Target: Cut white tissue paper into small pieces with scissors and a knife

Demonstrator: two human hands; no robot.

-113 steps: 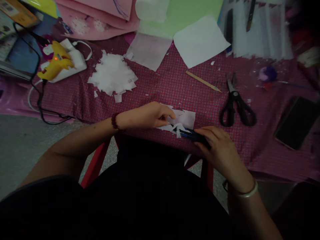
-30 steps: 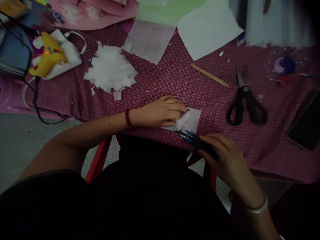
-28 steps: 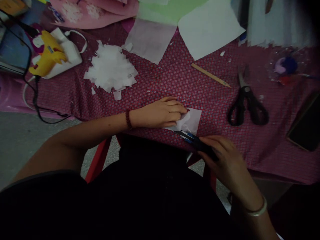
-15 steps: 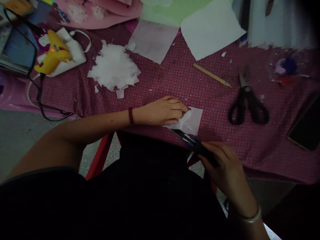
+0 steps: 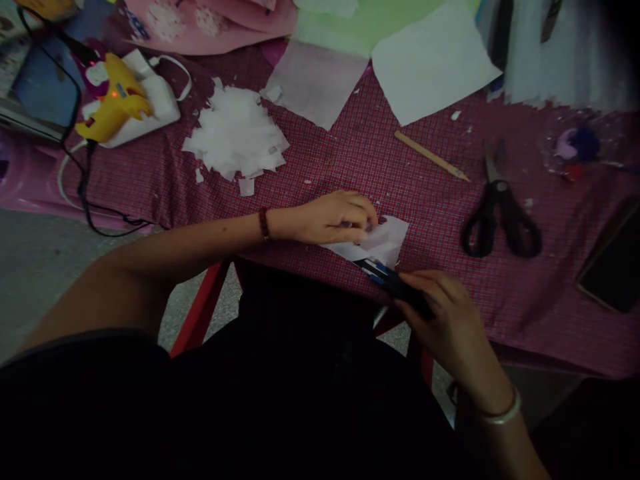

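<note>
My left hand (image 5: 337, 219) is at the table's near edge, its fingers bent and closed on a folded sheet of thin white paper (image 5: 393, 239). The fingertips are partly hidden by the fold. In my right hand (image 5: 450, 320) is a dark utility knife (image 5: 395, 283) with blue and pale parts, pointing left. Its front end goes in under the paper's lower edge, so the blade is hidden. Up and to the left of my left hand lies a pile of small white paper pieces (image 5: 237, 133).
Black-handled scissors (image 5: 501, 213) and a pencil (image 5: 433, 157) lie to the right on the checked cloth (image 5: 330, 167). A phone (image 5: 613, 257) rests near the right edge. At the left, a yellow glue gun (image 5: 117, 100) with cords sits on a white block (image 5: 160, 107). Larger paper sheets (image 5: 433, 63) lie behind.
The paper has lifted and creased near my left fingers, which have bent more. My right hand with the utility knife has moved slightly. The whole view has shifted a little.
</note>
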